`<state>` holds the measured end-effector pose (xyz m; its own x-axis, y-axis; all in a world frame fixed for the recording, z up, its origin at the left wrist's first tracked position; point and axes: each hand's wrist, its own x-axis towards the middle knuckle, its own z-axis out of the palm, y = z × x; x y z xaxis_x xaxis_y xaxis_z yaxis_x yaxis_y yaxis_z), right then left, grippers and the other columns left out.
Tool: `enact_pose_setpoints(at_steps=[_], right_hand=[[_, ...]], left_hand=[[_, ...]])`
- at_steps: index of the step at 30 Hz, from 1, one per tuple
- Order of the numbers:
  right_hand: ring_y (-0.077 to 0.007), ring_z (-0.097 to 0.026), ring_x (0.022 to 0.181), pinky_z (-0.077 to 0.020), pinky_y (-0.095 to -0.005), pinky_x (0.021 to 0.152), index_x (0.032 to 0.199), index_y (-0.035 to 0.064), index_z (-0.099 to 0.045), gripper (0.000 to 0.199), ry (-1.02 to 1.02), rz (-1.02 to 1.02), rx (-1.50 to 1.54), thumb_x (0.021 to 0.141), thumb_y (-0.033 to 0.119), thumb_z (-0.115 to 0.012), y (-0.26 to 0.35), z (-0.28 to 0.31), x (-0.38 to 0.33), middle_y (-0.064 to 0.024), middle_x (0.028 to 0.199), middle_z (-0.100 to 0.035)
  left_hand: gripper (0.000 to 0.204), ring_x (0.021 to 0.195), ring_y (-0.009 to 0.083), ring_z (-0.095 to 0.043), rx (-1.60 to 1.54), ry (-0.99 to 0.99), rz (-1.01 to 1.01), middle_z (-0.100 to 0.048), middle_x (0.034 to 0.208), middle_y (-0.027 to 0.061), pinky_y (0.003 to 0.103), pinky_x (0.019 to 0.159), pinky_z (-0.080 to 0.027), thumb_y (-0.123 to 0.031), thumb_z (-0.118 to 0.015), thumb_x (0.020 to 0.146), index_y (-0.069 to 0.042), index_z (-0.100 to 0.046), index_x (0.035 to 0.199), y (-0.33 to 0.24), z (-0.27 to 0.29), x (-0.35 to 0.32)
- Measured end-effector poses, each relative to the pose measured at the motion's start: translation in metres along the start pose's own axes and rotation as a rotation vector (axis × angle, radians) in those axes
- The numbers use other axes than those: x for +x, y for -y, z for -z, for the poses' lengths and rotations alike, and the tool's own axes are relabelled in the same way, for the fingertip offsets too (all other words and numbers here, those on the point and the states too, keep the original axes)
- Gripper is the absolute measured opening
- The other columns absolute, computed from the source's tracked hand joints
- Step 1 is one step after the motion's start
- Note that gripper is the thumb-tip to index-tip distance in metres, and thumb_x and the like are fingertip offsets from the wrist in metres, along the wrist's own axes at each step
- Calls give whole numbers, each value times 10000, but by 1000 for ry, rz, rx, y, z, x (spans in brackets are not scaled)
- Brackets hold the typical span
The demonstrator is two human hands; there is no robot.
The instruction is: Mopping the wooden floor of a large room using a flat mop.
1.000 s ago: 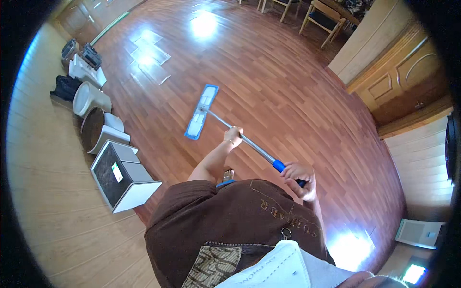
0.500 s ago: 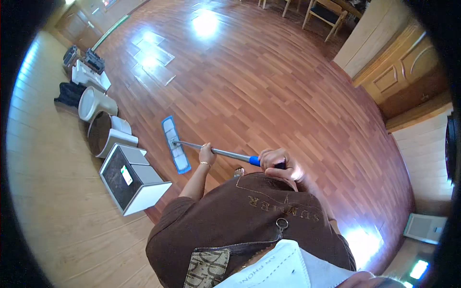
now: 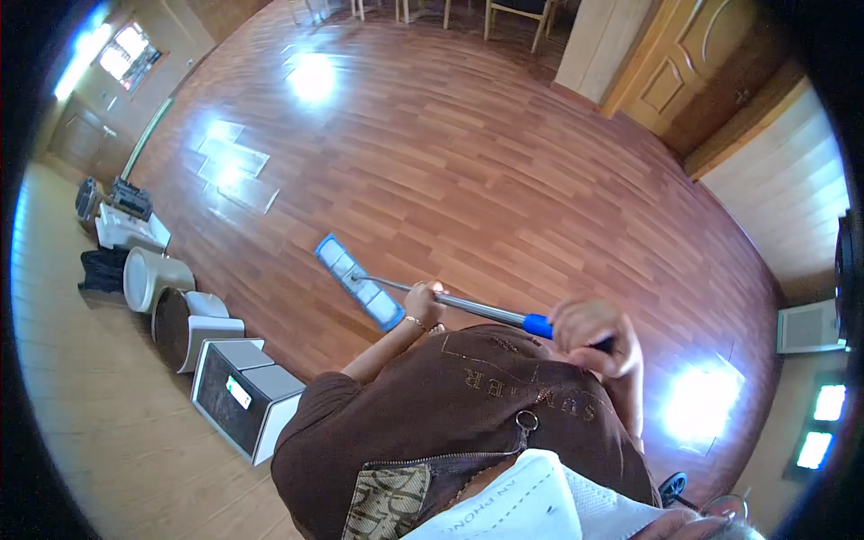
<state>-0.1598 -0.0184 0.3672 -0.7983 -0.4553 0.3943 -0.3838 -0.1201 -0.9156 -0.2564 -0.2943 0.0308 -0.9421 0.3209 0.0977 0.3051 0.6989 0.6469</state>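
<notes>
A flat mop with a metal pole (image 3: 481, 310) slants across in front of my body. Its long mop head (image 3: 362, 283), pale with a blue border, lies on the wood-plank floor (image 3: 504, 202) to the left of centre. My left hand (image 3: 425, 304) is wrapped round the pole partway down, towards the mop head. At the upper end, just past the blue sleeve, my right hand (image 3: 596, 337) grips the handle, which its fingers mostly cover.
Along the left wall stand a dark-topped white cabinet (image 3: 238, 396), a white toilet-like fixture (image 3: 157, 279), a white basin (image 3: 130, 229) and dark boxes. Chairs (image 3: 517, 13) are at the far side. A wooden door (image 3: 688, 67) is at upper right, a white box-shaped unit (image 3: 810, 328) at right.
Both hands have moved right with the mop. The mop head has swung right and turned to lie more diagonally. The view has shifted too, bringing the far-left window into sight.
</notes>
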Motion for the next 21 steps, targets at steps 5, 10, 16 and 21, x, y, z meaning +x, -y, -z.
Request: enact_pose_setpoints(at_steps=[5,10,16,21], right_hand=[[-235,-647,625,-490,-391,679,577,66,-568,266,-245,110,-274,716,243,-709,65,-6,-48,-53,581,-587],[-215,-657,601,-511,-334,631,645,87,-610,335,-125,126,-615,690,375,-776,102,5,-92,-42,604,-607],[-118,-666,663,-503,-269,644,734,160,-651,287,-126,193,-951,774,431,-735,147,-11,-135,38,678,-649],[-111,-656,664,-489,-281,663,736,159,-614,203,-235,356,-890,869,306,-657,144,-4,-169,34,667,-644]], left_hand=[[281,654,351,-605,-103,245,-347,-595,641,140,451,597,-454,-312,-657,807,-106,-556,645,-100,-26,43],[86,718,358,-613,-182,415,-496,-606,706,140,470,600,-474,-180,-607,729,-99,-592,705,-150,-89,47],[137,648,372,-601,-182,781,-974,-586,630,146,481,578,-471,-176,-626,686,-100,-541,610,-218,-139,42],[172,693,335,-647,-91,898,-1044,-642,698,108,479,629,-518,-302,-685,701,-138,-636,710,-269,-158,41]])
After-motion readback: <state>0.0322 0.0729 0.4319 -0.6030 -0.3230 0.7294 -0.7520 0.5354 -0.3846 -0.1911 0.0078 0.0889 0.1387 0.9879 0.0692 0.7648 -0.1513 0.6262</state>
